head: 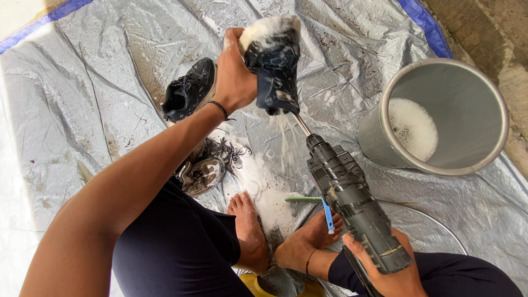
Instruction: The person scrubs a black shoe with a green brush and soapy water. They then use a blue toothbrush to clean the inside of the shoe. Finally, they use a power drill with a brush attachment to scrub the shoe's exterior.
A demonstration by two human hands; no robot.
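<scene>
Three shoes show: one dark, soapy shoe (273, 66) is lifted high in the left hand (235, 74), whose fingers wrap its foamy sole edge, toe pointing down; a second black shoe (188, 91) lies on the tarp (77, 93) just left of that hand's wrist; a third, greyish shoe (202, 175) rests by the left knee, with loose black laces (230, 151) in the suds beside it. One spray gun (352, 201), dark grey with a metal nozzle, is gripped by the right hand (393, 272), closed around its handle low in the view; its tip aims up at the lifted shoe, nearly touching it, and water streams down from there. One round metal bucket (484, 93) stands to the right on the tarp, well apart from the shoe, with white foam (413, 127) at its bottom. Two brushes lie near the two bare feet: a green one (302, 199) and a blue one (328, 215), partly behind the gun. A thin hose (434, 220) curves across the tarp at right. The single tarp is silver with a blue border (426, 25) along the top edges. One black band circles the left wrist; no labels can be made out on anything
</scene>
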